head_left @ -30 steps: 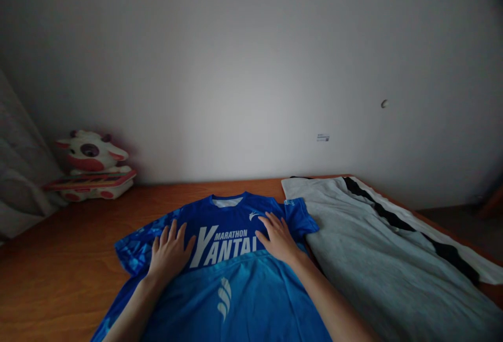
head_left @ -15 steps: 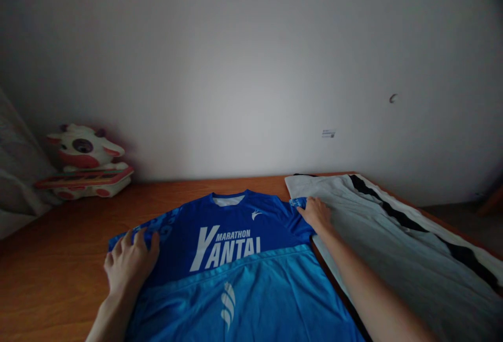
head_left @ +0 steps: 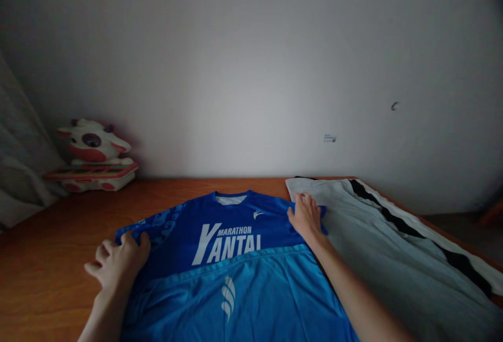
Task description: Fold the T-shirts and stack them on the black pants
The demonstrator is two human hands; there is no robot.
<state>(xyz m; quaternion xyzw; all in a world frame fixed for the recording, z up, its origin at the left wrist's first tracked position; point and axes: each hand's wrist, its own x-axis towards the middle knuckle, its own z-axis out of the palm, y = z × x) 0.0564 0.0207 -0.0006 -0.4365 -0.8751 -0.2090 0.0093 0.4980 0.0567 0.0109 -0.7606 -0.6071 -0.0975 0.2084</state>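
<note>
A short-sleeved blue T-shirt lies spread face up, its collar toward the wall. White lettering crosses its dark blue chest, and the lower part is lighter blue. My left hand is at the edge of the patterned sleeve on the left, fingers bent and apart. Over the other sleeve rests my right hand, palm down with its fingers apart. I see no cloth gathered in either hand. The fingertips' exact contact with the fabric is hard to make out.
The shirt lies on a brown wooden surface against a pale wall. A grey cloth with black and white bands is spread on the right. At the back left stands a cow-shaped toy keyboard, beside a light curtain.
My left hand has shifted left and toward me, off most of the sleeve. My right hand has moved slightly left, and more of the sleeve end on the right now shows beyond it.
</note>
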